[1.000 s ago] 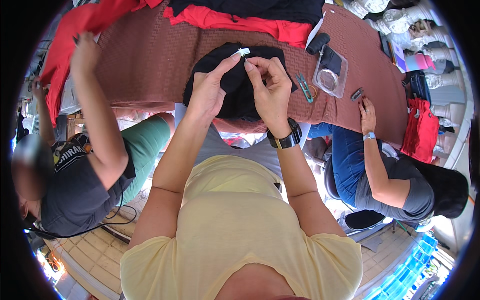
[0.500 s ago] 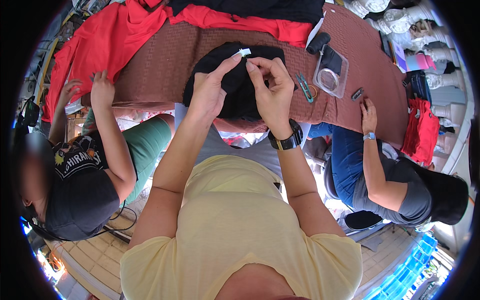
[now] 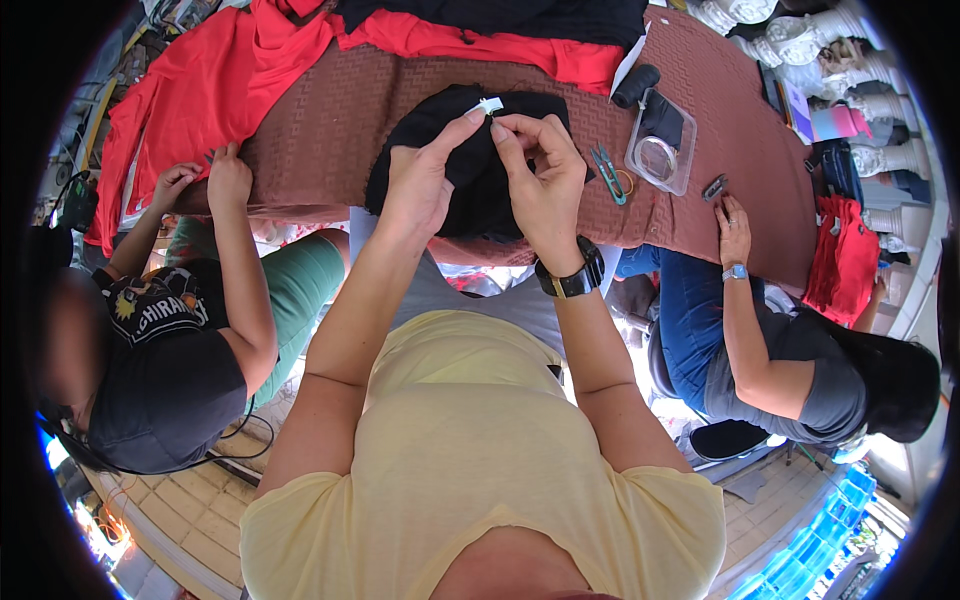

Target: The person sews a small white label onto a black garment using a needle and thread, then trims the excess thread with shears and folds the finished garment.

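Note:
A black cloth garment (image 3: 470, 195) lies bunched at the near edge of the table, under both my hands. A small white tag (image 3: 487, 106) stands out against the black cloth. My left hand (image 3: 420, 180) pinches the cloth right beside the tag, thumb on top. Close by, my right hand (image 3: 545, 170) has thumb and forefinger pressed together just below the tag; whatever is between these fingertips is too small to make out. A black watch is on my right wrist. Thread snips (image 3: 609, 175) with teal handles rest to the right of my right hand.
A brown patterned cloth (image 3: 330, 130) covers the table. Red fabric (image 3: 215, 90) and black fabric (image 3: 520, 18) lie along its far side. A clear plastic box (image 3: 661, 145) and a black thread spool (image 3: 636, 87) sit to the right. Co-workers sit on both sides, their hands at the table.
My hands hold nearly the same pose at the tag. The left co-worker's hands have shifted right and a little down; the right co-worker's hand has moved slightly toward the small clipper-like object.

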Motion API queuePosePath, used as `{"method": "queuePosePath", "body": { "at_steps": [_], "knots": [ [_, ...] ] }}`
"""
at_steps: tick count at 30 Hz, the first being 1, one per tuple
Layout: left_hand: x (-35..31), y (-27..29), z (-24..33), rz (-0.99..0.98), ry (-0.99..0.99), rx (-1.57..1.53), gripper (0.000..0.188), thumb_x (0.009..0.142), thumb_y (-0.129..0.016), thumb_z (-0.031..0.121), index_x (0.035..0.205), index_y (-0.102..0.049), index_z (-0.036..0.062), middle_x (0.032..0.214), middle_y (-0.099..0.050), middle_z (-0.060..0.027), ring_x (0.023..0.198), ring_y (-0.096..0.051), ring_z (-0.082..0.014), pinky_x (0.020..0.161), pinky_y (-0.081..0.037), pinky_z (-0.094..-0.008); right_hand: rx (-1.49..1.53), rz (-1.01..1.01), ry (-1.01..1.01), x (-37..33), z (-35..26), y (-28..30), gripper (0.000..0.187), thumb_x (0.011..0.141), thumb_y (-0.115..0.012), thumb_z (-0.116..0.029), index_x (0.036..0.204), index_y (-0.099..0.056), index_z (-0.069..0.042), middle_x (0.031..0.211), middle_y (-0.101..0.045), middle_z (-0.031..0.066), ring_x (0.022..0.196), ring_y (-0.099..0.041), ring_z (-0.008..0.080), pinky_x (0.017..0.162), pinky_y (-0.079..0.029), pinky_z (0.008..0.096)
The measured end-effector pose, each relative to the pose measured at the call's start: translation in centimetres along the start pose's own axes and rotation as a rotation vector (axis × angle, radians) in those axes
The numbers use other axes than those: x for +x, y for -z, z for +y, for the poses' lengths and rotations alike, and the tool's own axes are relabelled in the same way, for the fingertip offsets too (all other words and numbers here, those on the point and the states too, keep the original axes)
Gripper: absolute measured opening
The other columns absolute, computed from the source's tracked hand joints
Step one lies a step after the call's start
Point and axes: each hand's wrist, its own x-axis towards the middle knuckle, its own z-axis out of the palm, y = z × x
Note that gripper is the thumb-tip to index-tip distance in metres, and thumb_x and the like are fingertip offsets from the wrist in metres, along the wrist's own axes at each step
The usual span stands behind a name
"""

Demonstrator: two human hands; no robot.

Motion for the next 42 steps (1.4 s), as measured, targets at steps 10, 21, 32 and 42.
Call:
{"method": "queuePosePath", "body": {
  "at_steps": [10,21,32,42],
  "knots": [
    [-0.5,0.7,0.2,0.017,-0.024,-0.006,0.024,0.088,-0.077,0.010,0.109,-0.073,-0.0025,0.107,-0.072,-0.0059,0.104,-0.065,-0.0102,0.096,-0.046,-0.0276,0.077,0.010,-0.012,-0.7,1.1,-1.3,0.010,0.089,-0.075,-0.006,0.097,-0.073,-0.001,0.077,-0.052,0.0013,0.066,-0.051,0.0087,0.059,-0.041,0.0248],
    [-0.4,1.5,0.4,0.099,0.007,0.018,0.028,0.086,-0.080,0.014,0.104,-0.074,-0.0059,0.103,-0.071,-0.0060,0.100,-0.063,-0.0090,0.093,-0.046,-0.0263,0.274,-0.037,-0.158,-1.1,0.6,-2.2,0.007,0.090,-0.074,-0.002,0.094,-0.070,0.002,0.091,-0.065,0.0010,0.079,-0.060,0.0066,0.070,-0.048,0.0219],
    [-0.1,0.7,0.2,0.040,-0.160,0.142,0.023,0.086,-0.077,0.007,0.106,-0.073,-0.0049,0.104,-0.071,-0.0055,0.096,-0.067,-0.0099,0.090,-0.052,-0.0254,-0.311,-0.188,0.318,2.7,-1.3,0.4,0.018,0.087,-0.073,-0.009,0.104,-0.071,-0.005,0.101,-0.050,0.0117,0.085,-0.055,0.0239,0.075,-0.047,0.0329],
    [1.8,1.4,-1.9,0.184,-0.359,0.457,0.014,0.088,-0.072,-0.002,0.101,-0.072,-0.0034,0.102,-0.071,-0.0054,0.093,-0.066,-0.0111,0.085,-0.051,-0.0249,0.037,-0.220,0.238,4.3,-6.3,1.2,0.008,0.095,-0.066,-0.004,0.099,-0.064,0.003,0.079,-0.071,0.0088,0.067,-0.068,0.0148,0.063,-0.054,0.0257]
  ]
}}
